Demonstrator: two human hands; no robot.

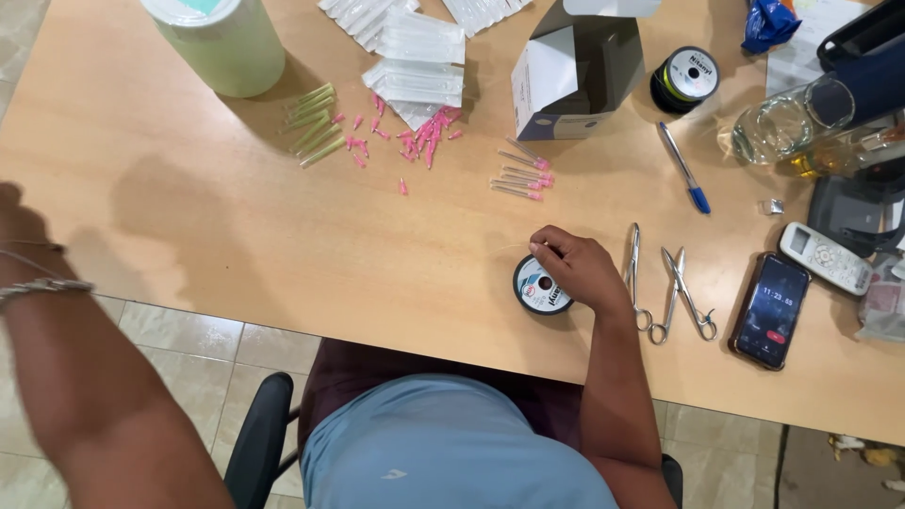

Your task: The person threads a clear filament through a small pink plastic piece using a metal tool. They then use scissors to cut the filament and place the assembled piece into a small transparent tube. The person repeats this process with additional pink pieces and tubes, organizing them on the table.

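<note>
The right hand [577, 269] lay at lower centre of the frame, fingers closed on a small round spool [539, 286] flat on the smooth wooden tabletop [236, 217]. The left hand [21, 236], at the left edge, was blurred; I could not tell its grip. Fine line could slip and unspool. Just right, steel scissors [686, 292] and forceps [634, 278] gleamed. Farther up, capped pink needles [520, 176] might roll or prick.
</note>
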